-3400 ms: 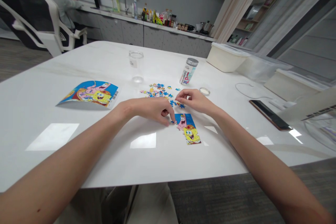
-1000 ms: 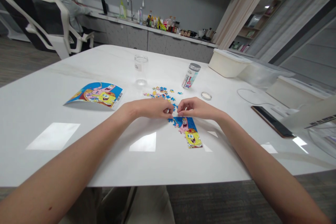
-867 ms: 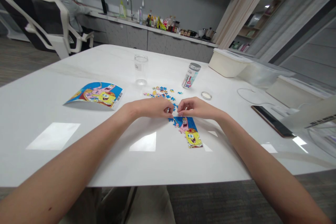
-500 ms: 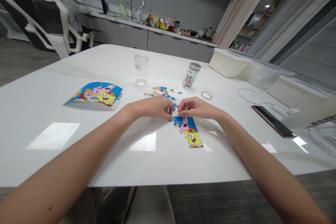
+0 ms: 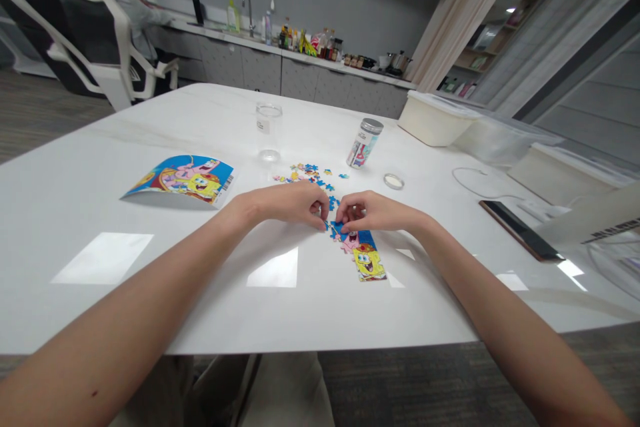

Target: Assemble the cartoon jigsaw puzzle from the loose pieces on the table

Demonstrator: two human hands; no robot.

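A partly joined jigsaw puzzle (image 5: 369, 263) with a yellow and a pink cartoon figure lies flat on the white table. My left hand (image 5: 306, 203) is closed in a pinch on a small blue puzzle piece at the puzzle's upper left edge. Over the top of the puzzle, my right hand (image 5: 373, 211) curls its fingers, thumb and fingertips closed on its upper left corner and covering part of the blue area. Several loose puzzle pieces (image 5: 311, 168) are scattered just beyond both hands. To the left a curved picture sheet (image 5: 193, 180) shows the same figures.
A clear jar (image 5: 269, 133) and a lidded canister (image 5: 365, 143) stand behind the pieces, with a round lid (image 5: 394, 181) nearby. On the right are a phone (image 5: 520, 230), a white cable and storage boxes (image 5: 437, 121). A person sits beyond the chair (image 5: 117, 47) at upper left.
My right hand has moved slightly down and left, its fingertips coming onto the puzzle's upper left corner. The left hand has shifted a little left, still pinching.
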